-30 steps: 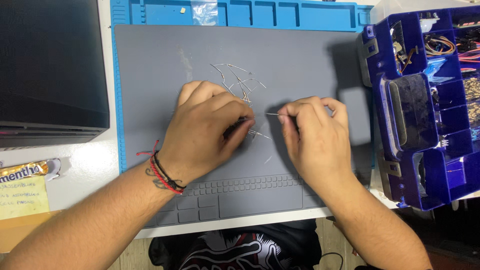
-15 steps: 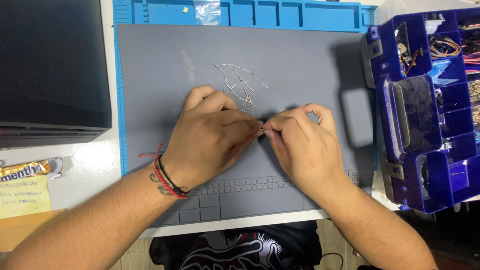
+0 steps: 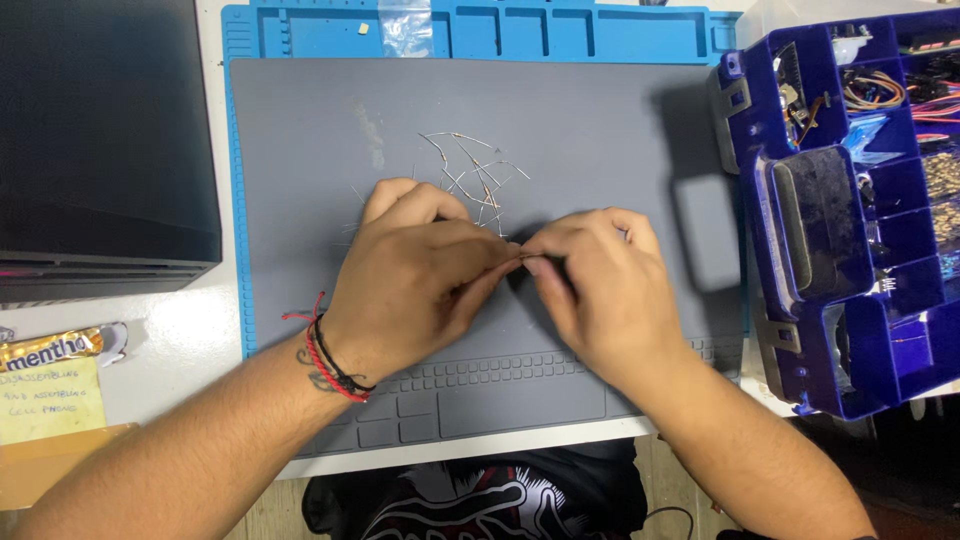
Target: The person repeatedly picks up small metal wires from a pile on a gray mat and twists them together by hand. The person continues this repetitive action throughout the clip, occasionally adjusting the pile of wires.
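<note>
My left hand [image 3: 415,275] and my right hand [image 3: 600,285] meet fingertip to fingertip over the middle of a grey work mat [image 3: 600,120]. Both pinch the same thin wire-leaded component [image 3: 520,258], which is almost hidden between the fingers. Just beyond my left hand lies a loose heap of several thin wire-leaded components [image 3: 475,170] on the mat. My left wrist wears red and black cord bracelets.
A blue compartment organiser case [image 3: 850,200] full of wires and small parts stands at the right. A dark box [image 3: 100,140] sits at the left. A blue tray edge [image 3: 500,25] borders the mat's far side. A yellow note and a candy roll [image 3: 55,345] lie at front left.
My right hand has moved left until its fingertips touch my left hand's, both now pinching the same component. The left hand stayed almost still.
</note>
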